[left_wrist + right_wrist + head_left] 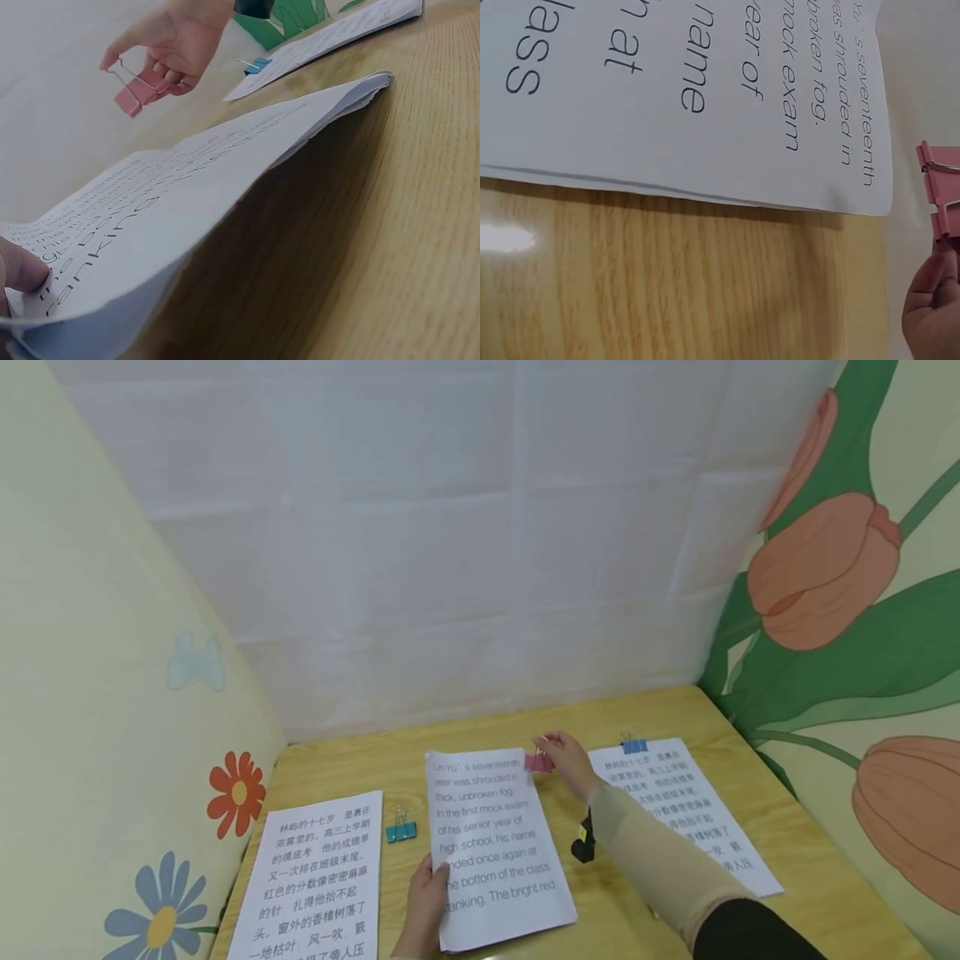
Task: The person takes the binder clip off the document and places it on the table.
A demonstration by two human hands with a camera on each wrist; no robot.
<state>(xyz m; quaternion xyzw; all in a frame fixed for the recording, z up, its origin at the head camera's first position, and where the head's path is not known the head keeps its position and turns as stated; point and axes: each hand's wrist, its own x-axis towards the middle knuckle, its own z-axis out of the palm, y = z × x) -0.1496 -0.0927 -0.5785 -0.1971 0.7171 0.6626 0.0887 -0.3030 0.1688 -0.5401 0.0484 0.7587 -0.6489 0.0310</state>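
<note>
My left hand (pixel 426 902) grips the left edge of a stack of English-printed sheets (pixel 487 843), thumb on top. In the left wrist view that stack (pixel 202 180) is raised off the table along its near side. Beyond its top right corner, my right hand (pixel 567 764) pinches a pink binder clip (pixel 537 762) by its wire handles. The left wrist view shows the pink clip (pixel 136 94) in the air above the paper, thumb and fingers on it. In the right wrist view the clip (pixel 943 191) is at the right edge, apart from the sheets.
Left of the stack lie a teal binder clip (pixel 401 832) and Chinese-printed sheets (pixel 307 877). At right, more Chinese-printed sheets (pixel 675 802) carry a blue binder clip (pixel 634 746) at their top edge. A small black object (pixel 582 843) is partly behind my right sleeve. Cloth-covered walls (pixel 480 568) enclose the wooden table.
</note>
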